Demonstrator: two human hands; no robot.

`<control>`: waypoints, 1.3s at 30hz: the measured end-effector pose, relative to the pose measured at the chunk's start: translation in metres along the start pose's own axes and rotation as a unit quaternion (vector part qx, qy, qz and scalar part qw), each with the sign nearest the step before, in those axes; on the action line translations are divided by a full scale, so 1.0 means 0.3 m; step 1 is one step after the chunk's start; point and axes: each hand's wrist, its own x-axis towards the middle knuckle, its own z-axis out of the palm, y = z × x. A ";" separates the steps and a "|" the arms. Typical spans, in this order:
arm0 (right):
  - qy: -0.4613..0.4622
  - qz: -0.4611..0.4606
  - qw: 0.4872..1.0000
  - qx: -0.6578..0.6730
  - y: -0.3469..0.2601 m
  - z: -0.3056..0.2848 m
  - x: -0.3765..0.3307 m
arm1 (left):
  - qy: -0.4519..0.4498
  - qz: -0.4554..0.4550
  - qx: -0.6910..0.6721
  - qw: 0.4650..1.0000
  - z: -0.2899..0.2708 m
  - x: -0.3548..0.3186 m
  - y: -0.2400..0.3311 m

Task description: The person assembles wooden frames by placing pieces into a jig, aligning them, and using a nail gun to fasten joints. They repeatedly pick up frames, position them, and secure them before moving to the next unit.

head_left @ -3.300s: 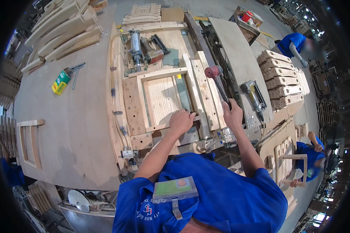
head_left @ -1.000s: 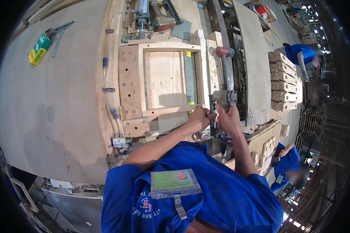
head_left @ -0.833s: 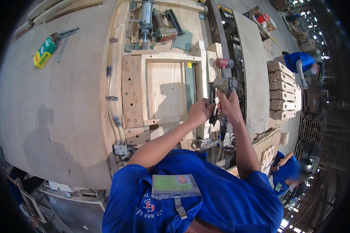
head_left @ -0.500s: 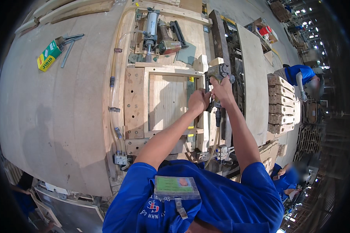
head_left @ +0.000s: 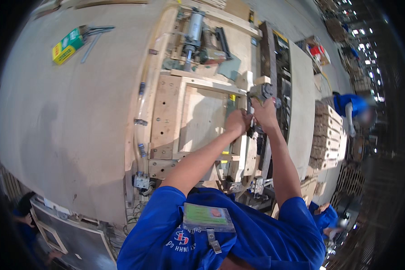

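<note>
My right hand grips the handle of a pneumatic nail gun, at the right side of a light wooden frame. Closed fingers of my left hand are on the gun's dark magazine, just left of the right hand. The gun's nose is hard to make out and its air hose partly hidden. The rectangular frame lies in a wooden jig fitted with bolts.
Beyond the frame are an air cylinder and a second nail gun. A green-and-yellow box lies by metal strips on the left board. Stacked wooden parts and a co-worker in blue are at right.
The whole view has shifted, so the bench sits further right and lower in places. Both hands stay on the nail gun at the frame's right side.
</note>
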 end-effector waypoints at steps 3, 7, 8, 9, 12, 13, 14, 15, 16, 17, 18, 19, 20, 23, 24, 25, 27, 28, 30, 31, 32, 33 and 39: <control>-0.047 -0.061 0.997 0.003 -0.049 0.014 -0.024 | 0.018 -0.012 -0.013 1.000 -0.030 -0.007 -0.012; -0.191 -0.196 0.958 -0.090 -0.184 0.068 0.006 | 0.148 0.007 -0.097 0.984 -0.126 -0.033 -0.019; -0.221 -0.239 0.934 -0.145 -0.224 0.084 0.028 | 0.174 0.010 -0.127 0.977 -0.153 -0.023 -0.029; -0.246 -0.262 0.921 -0.154 -0.261 0.110 0.045 | 0.199 0.014 -0.157 0.967 -0.180 -0.013 -0.038; -0.281 -0.311 0.893 -0.161 -0.301 0.189 0.106 | 0.223 -0.004 -0.212 0.951 -0.272 -0.006 -0.016; -0.307 -0.329 0.880 -0.150 -0.347 0.219 0.109 | 0.235 -0.006 -0.212 0.949 -0.301 0.007 -0.027; -0.315 -0.336 0.872 -0.164 -0.364 0.236 0.117 | 0.235 -0.006 -0.212 0.949 -0.312 0.022 -0.047; -0.322 -0.343 0.865 -0.176 -0.381 0.255 0.127 | 0.234 -0.006 -0.211 0.949 -0.321 0.037 -0.067; -0.330 -0.349 0.856 -0.189 -0.395 0.273 0.134 | 0.243 -0.016 -0.211 0.947 -0.325 0.051 -0.081; -0.328 -0.376 0.846 -0.185 -0.406 0.289 0.137 | 0.250 -0.025 -0.209 0.945 -0.326 0.066 -0.092; -0.326 -0.378 0.845 -0.192 -0.415 0.302 0.139 | 0.257 -0.034 -0.208 0.943 -0.326 0.078 -0.105; -0.323 -0.376 0.846 -0.198 -0.409 0.310 0.149 | 0.255 -0.016 -0.219 0.941 -0.333 0.076 -0.098; -0.319 -0.375 0.847 -0.203 -0.401 0.314 0.157 | 0.259 -0.022 -0.207 0.943 -0.335 0.071 -0.089; -0.308 -0.380 0.842 -0.227 -0.401 0.318 0.160 | 0.267 -0.030 -0.182 0.946 -0.334 0.069 -0.084; -0.312 -0.372 0.843 -0.232 -0.406 0.321 0.159 | 0.268 -0.026 -0.181 0.946 -0.338 0.073 -0.090; -0.315 -0.363 0.845 -0.236 -0.410 0.321 0.161 | 0.266 -0.021 -0.179 0.947 -0.342 0.075 -0.091; -0.325 -0.352 0.845 -0.236 -0.415 0.319 0.162 | 0.263 -0.015 -0.182 0.947 -0.343 0.075 -0.092; -0.334 -0.351 0.844 -0.231 -0.417 0.318 0.163 | 0.262 -0.011 -0.185 0.947 -0.348 0.075 -0.091; -0.345 -0.349 0.844 -0.217 -0.419 0.313 0.163 | 0.230 -0.032 -0.187 0.954 -0.360 0.074 -0.090; -0.351 -0.346 0.845 -0.206 -0.419 0.308 0.158 | 0.215 -0.044 -0.189 0.957 -0.368 0.070 -0.091; -0.356 -0.344 0.847 -0.196 -0.424 0.307 0.152 | 0.212 -0.045 -0.189 0.958 -0.372 0.067 -0.089; -0.352 -0.347 0.847 -0.195 -0.420 0.314 0.155 | 0.210 -0.046 -0.189 0.958 -0.375 0.064 -0.087; -0.328 -0.360 0.847 -0.214 -0.379 0.320 0.169 | 0.217 -0.025 -0.161 0.962 -0.376 0.057 -0.089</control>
